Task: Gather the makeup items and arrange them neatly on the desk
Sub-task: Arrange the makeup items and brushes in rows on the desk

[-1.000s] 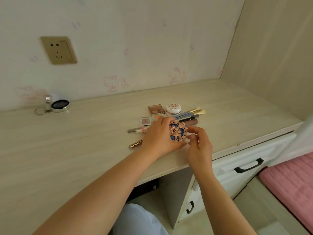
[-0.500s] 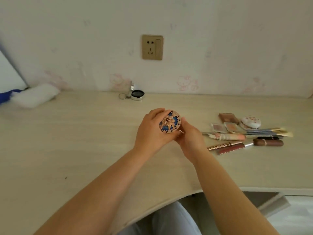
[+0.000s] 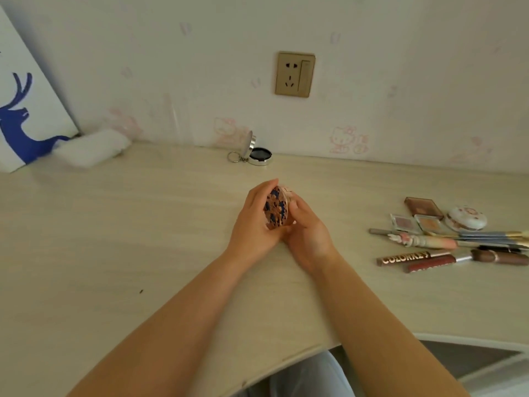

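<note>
A round compact with a blue and gold patterned lid (image 3: 276,209) stands on edge above the middle of the wooden desk (image 3: 114,239). My left hand (image 3: 253,222) grips it from the left and my right hand (image 3: 306,230) grips it from the right. At the right lies a pile of makeup: a brown palette (image 3: 423,206), two small eyeshadow pans (image 3: 416,223), a white round case (image 3: 467,217), brushes (image 3: 492,234), a pink tube (image 3: 423,241) and lip gloss tubes (image 3: 420,260).
An open silver tin with a key ring (image 3: 254,153) sits by the wall under a gold socket (image 3: 294,74). A white cloth (image 3: 91,147) and a deer picture board (image 3: 25,110) are at the far left. The desk's front edge curves near my lap.
My view swung left, so the makeup pile now lies far right. Both hands carried the compact left to mid-desk and turned it from face-up onto its edge.
</note>
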The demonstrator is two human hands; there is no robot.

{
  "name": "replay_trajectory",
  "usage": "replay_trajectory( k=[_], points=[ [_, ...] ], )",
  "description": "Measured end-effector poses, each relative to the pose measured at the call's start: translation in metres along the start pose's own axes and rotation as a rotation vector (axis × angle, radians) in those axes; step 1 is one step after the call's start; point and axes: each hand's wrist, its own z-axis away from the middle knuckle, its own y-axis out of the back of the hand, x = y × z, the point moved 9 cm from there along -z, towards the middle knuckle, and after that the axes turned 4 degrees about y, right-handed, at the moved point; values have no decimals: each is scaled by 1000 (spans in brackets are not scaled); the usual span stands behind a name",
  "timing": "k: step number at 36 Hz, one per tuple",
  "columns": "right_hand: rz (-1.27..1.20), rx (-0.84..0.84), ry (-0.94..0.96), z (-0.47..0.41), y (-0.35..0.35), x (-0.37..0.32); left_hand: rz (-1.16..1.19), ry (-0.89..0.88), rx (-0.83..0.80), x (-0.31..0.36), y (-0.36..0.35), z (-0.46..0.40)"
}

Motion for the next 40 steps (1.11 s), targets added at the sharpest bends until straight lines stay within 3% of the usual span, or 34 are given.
replay_trajectory(
  k=[5, 9, 16, 23, 32, 40],
  points=[
    [87, 26, -9, -4, 4, -4, 67, 16, -23, -4, -3, -4],
    [55, -46, -43, -10, -1, -9, 108, 43, -36, -3, -4, -9],
    [-53, -52, -210, -18, 12, 2, -85, -59, -65, 1, -9, -11],
    [58, -75, -268, -16, 16, 12, -163, -100, -87, 5, -4, -5],
    [16, -83, -261, -11, 4, 8, -151, 59, 114, -2, 7, -10],
    [-65, -57, -273, -8, 1, 9, -94, 123, 10, -14, -1, -12]
  ],
)
